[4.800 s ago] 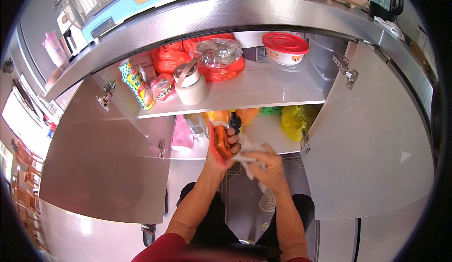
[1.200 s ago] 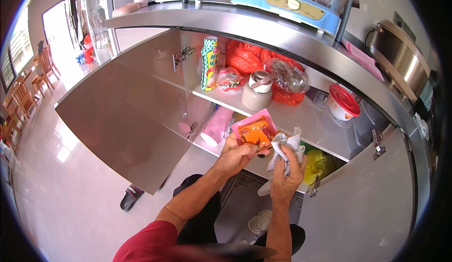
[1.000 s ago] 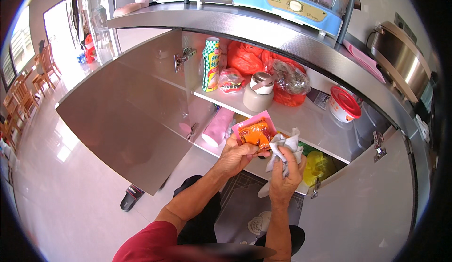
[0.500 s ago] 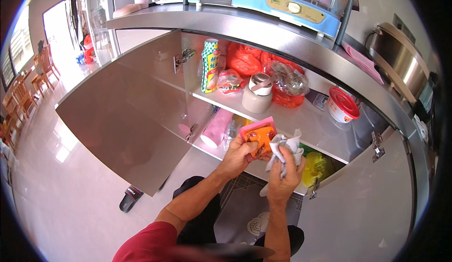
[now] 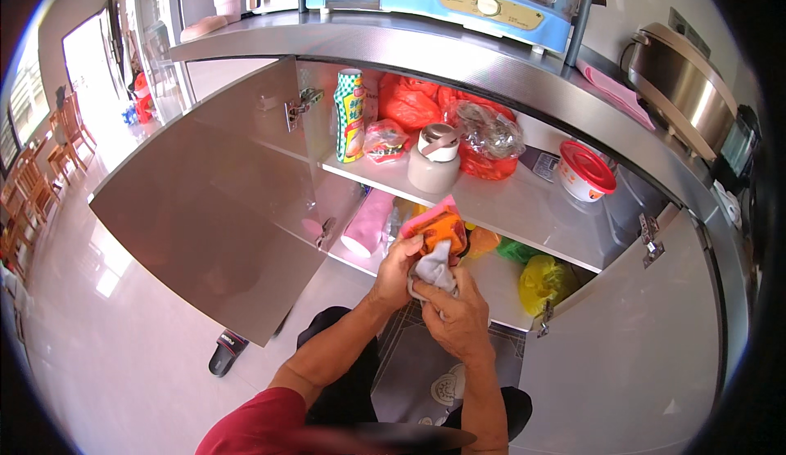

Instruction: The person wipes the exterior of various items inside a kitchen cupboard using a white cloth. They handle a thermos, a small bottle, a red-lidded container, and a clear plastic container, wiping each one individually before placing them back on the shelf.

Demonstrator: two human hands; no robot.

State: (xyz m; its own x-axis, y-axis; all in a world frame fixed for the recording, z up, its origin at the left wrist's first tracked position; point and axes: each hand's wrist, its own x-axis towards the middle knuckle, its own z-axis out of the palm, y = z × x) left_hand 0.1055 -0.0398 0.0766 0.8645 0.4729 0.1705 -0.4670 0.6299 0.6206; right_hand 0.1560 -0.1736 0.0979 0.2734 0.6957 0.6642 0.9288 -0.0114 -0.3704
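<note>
In front of the open cabinet, my left hand (image 5: 396, 273) grips an orange-and-pink food packet (image 5: 440, 229) by its lower left side. My right hand (image 5: 458, 314) is closed on a pale grey cloth (image 5: 435, 268), which lies against the packet's lower part. Some fingers of both hands are hidden behind the cloth and packet. Just beyond, a beige insulated jar (image 5: 434, 159) with a white-and-brown lid stands on the upper shelf (image 5: 524, 203). Beside it are a tall green-and-yellow container (image 5: 350, 116), red plastic bags (image 5: 407, 101) and a white tub with a red lid (image 5: 586, 170).
The left cabinet door (image 5: 213, 201) and right door (image 5: 622, 340) stand open either side of my arms. A pink cylinder (image 5: 368, 224) and a yellow bag (image 5: 544, 281) occupy the lower shelf. Above runs the counter edge (image 5: 393, 44). A slipper (image 5: 226, 352) lies on the floor at left.
My right hand has moved left and inward, bringing the cloth onto the packet's lower part. The packet has tilted and shifted slightly left. The whole view has also shifted a little.
</note>
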